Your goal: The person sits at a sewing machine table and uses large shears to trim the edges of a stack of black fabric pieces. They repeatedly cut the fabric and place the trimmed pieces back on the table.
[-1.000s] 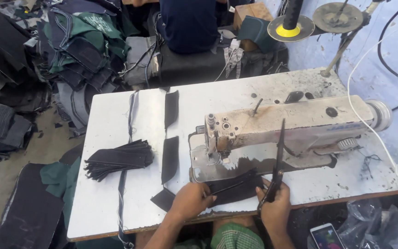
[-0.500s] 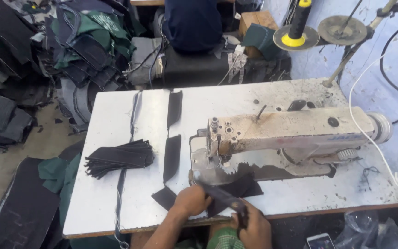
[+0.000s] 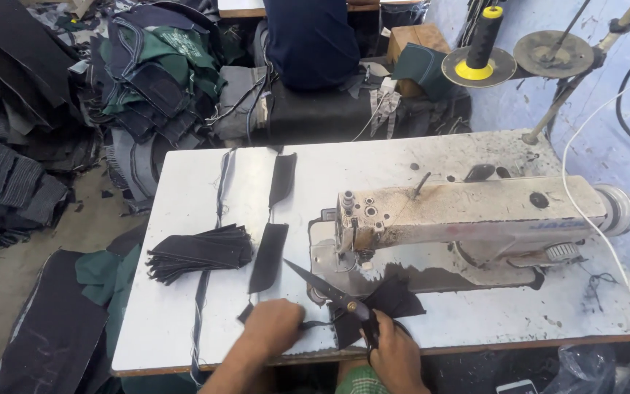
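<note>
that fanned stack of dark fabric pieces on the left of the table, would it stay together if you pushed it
Probably not. The stack of dark pieces is already splayed into a fan, so the layers look loose and would likely slide apart. Each piece looks thin and limp, so it should droop when lifted. It looks light, and nothing pins it to the table.

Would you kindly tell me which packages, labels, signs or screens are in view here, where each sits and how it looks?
Printed marking: small blue lettering on the cream arm of the sewing machine, right part.
Phone screen: bottom edge, right of the right hand; dark with a pale rim, partly cut off.
Cardboard box: brown, behind the table; no label visible.
</note>
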